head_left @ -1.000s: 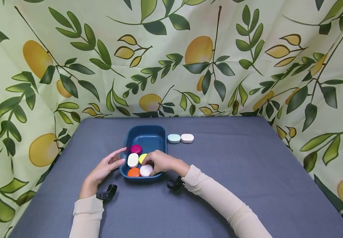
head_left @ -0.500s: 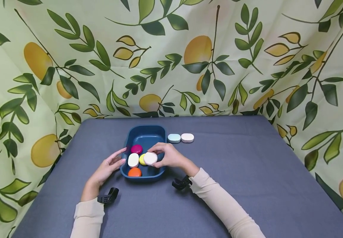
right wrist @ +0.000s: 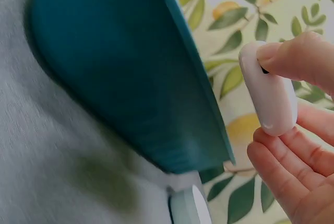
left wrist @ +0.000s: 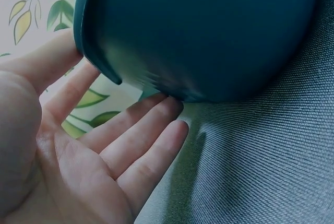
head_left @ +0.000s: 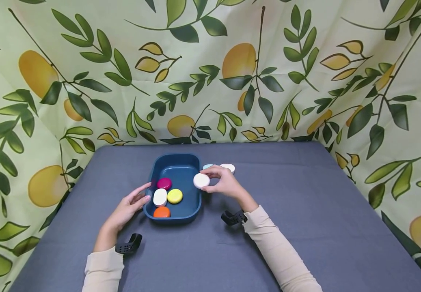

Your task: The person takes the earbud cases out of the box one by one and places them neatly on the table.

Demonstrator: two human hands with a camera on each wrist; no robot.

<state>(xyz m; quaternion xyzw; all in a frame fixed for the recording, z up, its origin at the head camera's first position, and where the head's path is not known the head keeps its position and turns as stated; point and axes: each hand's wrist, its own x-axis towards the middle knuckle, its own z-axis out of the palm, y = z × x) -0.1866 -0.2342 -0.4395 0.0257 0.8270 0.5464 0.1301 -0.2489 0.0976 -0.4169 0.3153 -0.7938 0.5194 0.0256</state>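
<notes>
My right hand (head_left: 227,184) pinches a round white disc with rounded edges (head_left: 201,181) between thumb and fingers, raised over the right rim of the blue bin (head_left: 186,209). Seen edge-on in the right wrist view, the white disc (right wrist: 271,94) shows a small dark mark beside the thumb. My left hand (head_left: 124,209) stays at the bin's left side, fingers fairly straight. In the left wrist view its fingers touch the bin wall (left wrist: 198,36). Inside the bin lie a magenta disc (head_left: 164,183), a white oblong piece (head_left: 160,197), a yellow disc (head_left: 175,196) and an orange disc (head_left: 162,212).
Just right of the bin, on the grey cloth-covered table (head_left: 287,202), are a pale blue oblong piece (head_left: 207,166), mostly behind my right hand, and a white oblong piece (head_left: 228,167). A leaf-and-fruit patterned curtain (head_left: 195,48) borders the table's back and sides.
My right hand has lifted the white disc from the bin's front right corner and carried it up and right to the rim. The yellow disc is uncovered. My left hand stays at the bin.
</notes>
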